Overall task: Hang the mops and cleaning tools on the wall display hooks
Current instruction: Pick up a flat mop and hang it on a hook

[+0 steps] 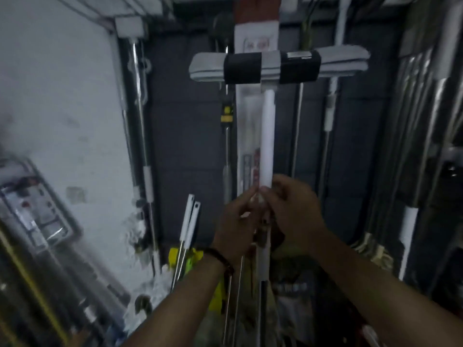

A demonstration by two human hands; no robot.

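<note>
A flat mop stands upright at the centre, its grey pad head (pixel 279 63) wrapped in two black bands at the top and its white handle (pixel 267 136) running down to my hands. My right hand (pixel 293 211) is closed round the lower end of the white handle. My left hand (pixel 235 221) pinches the same pole just beside it, fingertips touching the handle. The mop head sits in front of the dark wall display panel (pixel 185 136), near a packaged tool (pixel 255 33) hanging there.
Several poles hang on the dark panel: a chrome one (pixel 140 121) at the left, one with a yellow clip (pixel 226 116), thin ones (pixel 328 116) at the right. Two white-tipped handles (pixel 190 221) and yellow items (pixel 186 259) stand below. A white wall (pixel 62 108) is left.
</note>
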